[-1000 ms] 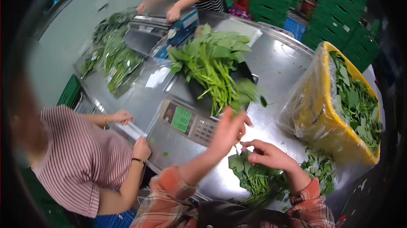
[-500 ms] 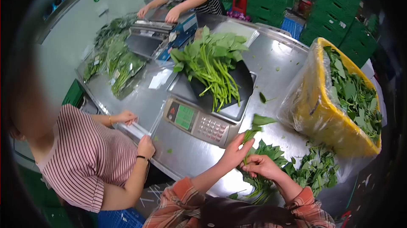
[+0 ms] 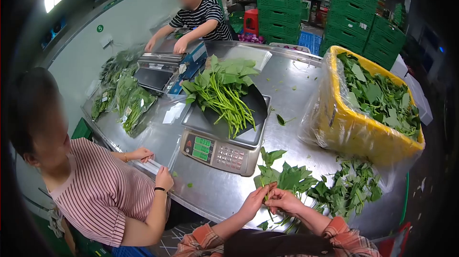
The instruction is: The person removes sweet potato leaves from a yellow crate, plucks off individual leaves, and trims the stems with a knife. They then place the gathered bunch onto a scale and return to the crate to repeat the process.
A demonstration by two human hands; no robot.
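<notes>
Left hand (image 3: 254, 204) around slim-stemmed, broad-leaved green sprig (image 3: 268, 175)

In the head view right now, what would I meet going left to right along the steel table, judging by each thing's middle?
Bagged greens → digital scale → the wearer's left hand → the wearer's right hand → yellow bin.

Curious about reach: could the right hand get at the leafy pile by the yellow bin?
Probably yes: the right hand, though holding greens, has no visible barrier between it and the leafy pile.
</notes>
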